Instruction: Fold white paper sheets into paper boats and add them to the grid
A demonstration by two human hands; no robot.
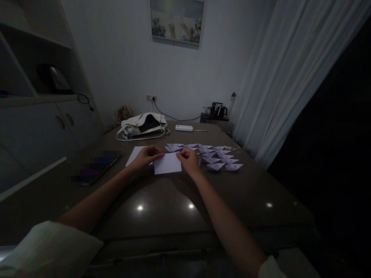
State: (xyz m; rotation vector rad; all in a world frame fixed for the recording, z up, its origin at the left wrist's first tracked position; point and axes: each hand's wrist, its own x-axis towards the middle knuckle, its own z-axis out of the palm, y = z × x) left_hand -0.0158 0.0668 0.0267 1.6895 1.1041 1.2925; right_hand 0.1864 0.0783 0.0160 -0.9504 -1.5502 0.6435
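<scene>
A white sheet of paper (168,163) lies folded on the dark glossy table (162,208) in front of me. My left hand (146,155) pinches its upper left corner with curled fingers. My right hand (189,159) pinches the upper right corner the same way. Another flat white sheet (133,154) lies under and left of my left hand. To the right, several small folded paper shapes (216,156) are spread in rows on the table.
A white handbag (143,126) sits at the far side, with a white power bank (184,128) and cable beside it. A dark tablet or phone (97,166) lies at the left. White curtains (290,77) hang on the right; cabinets (37,127) stand left.
</scene>
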